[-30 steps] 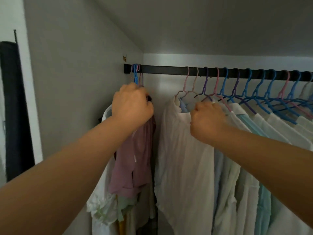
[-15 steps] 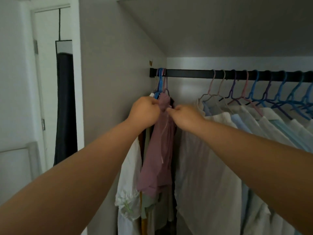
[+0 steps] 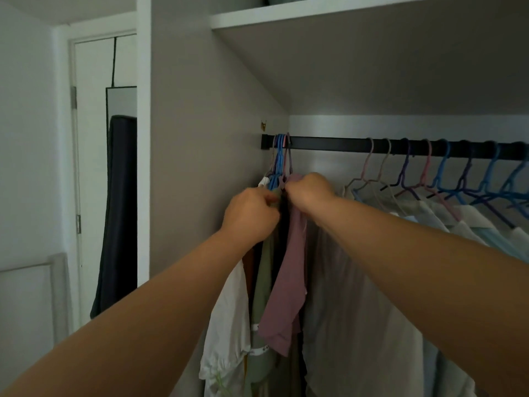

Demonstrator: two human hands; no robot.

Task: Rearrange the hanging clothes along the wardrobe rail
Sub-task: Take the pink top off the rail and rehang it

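Observation:
A black wardrobe rail (image 3: 329, 144) runs across the closet. At its left end a tight bunch of hangers (image 3: 282, 159) carries a white garment (image 3: 226, 325), a green one (image 3: 264, 276) and a mauve top (image 3: 289, 276). My left hand (image 3: 250, 214) is closed on the tops of the green and dark garments in that bunch. My right hand (image 3: 310, 190) grips the mauve top at its shoulder, just right of the left hand. A row of pale shirts (image 3: 429, 213) hangs on pink, purple and blue hangers (image 3: 446, 173) further right.
The wardrobe's left side panel (image 3: 200, 167) stands close beside the bunch. A shelf (image 3: 343, 15) sits above the rail. A stretch of bare rail lies between the two groups. A dark garment (image 3: 117, 210) hangs on a door at far left.
My right hand left the pale shirts and came to the mauve top at the left bunch. The left hand shifted slightly within the bunch. The view has swung left.

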